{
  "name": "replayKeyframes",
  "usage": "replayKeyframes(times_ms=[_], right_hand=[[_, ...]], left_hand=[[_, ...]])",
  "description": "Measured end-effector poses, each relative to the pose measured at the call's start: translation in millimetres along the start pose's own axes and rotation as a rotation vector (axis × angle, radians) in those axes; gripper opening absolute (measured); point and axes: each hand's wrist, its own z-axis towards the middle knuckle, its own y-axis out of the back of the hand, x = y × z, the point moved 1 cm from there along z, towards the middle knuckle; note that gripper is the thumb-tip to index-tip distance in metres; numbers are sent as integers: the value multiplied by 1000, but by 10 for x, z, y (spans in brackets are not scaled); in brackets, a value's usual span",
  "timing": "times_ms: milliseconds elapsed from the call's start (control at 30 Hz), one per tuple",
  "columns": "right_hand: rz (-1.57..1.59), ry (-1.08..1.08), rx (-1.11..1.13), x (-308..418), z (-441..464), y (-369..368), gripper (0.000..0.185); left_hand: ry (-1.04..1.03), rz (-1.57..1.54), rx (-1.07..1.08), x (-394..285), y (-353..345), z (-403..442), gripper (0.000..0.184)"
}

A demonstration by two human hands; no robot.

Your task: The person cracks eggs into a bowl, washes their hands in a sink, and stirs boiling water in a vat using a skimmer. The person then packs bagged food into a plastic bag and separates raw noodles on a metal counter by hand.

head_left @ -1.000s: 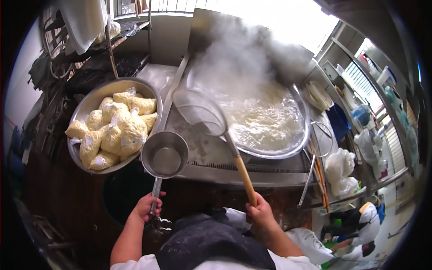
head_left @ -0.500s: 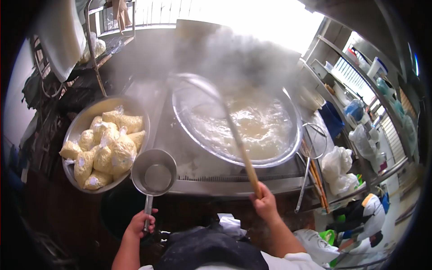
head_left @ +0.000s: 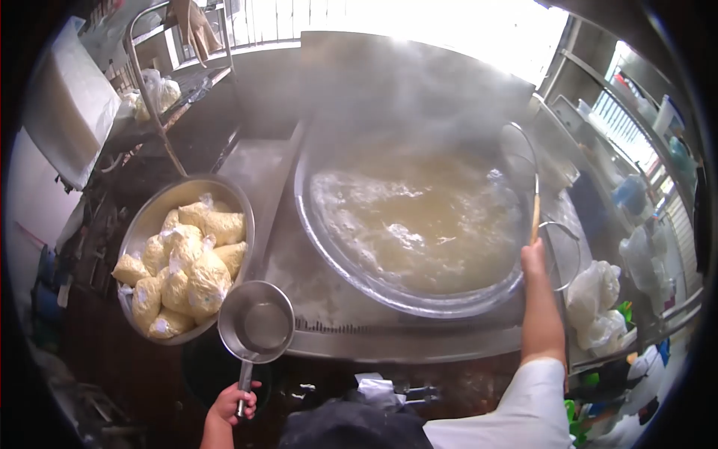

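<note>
- My left hand point(head_left: 233, 404) clasps a steel saucepan point(head_left: 256, 322) near the basin point(head_left: 153, 218) of filled bags point(head_left: 207, 280).
- My right hand point(head_left: 534, 258) clasps a wooden-handled strainer point(head_left: 535, 213) by the steaming vat point(head_left: 419, 305).

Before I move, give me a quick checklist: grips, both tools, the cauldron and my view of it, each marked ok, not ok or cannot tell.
1. Left hand closed on the handle of the saucepan: ok.
2. Right hand closed on the wooden handle of the skimmer: ok.
3. Saucepan free of visible contents: ok.
4. Saucepan held outside the cauldron: ok, beside the basin of bags.
5. Clear view of the cauldron's far side: not ok, steam veils it.
6. Skimmer's mesh empty: cannot tell, too faint at the cauldron's right.
</note>
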Motion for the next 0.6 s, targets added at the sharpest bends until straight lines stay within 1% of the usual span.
replayKeyframes(times_ms=[67,100,133,167,200,267,300,367,400,467,500,533,600], right_hand=[[-501,120,-187,-240,400,-409,29],[-353,-23,-58,169,103,-438,26],[-361,-17,-39,580,-127,-535,26],[-318,-202,147,946,-296,-669,25],[-279,-391,330,1134,-328,-795,25],[-267,-454,523,1109,-71,-1309,19],[-278,-453,529,1193,-80,-1371,19],[-298,-348,738,1398,-149,-1507,12],[-303,-341,738,1474,-203,-1534,12],[-120,-351,847,1614,-336,-1555,7],[-127,-289,891,1684,-415,-1593,7],[-132,-280,886,1789,-534,-1601,7],[-53,-256,963,1946,-755,-1617,4]], left_hand=[[6,10,-24,26,44,6,52],[8,1,-40,10,30,2,52],[4,-2,-38,3,0,-18,52],[-2,-9,-36,6,-23,-29,52],[7,-28,-48,15,-37,-40,52],[-1,-53,-38,1,-56,-54,49],[-8,-59,-56,5,-77,-57,49],[-15,-55,-55,28,-79,-48,50],[-23,-43,-50,36,-70,-45,50],[-18,-36,-42,31,-65,-41,51],[-13,-20,-37,34,-63,-30,51],[-18,-27,-30,42,-51,-19,51],[-2,-14,-16,43,-30,-7,53]])
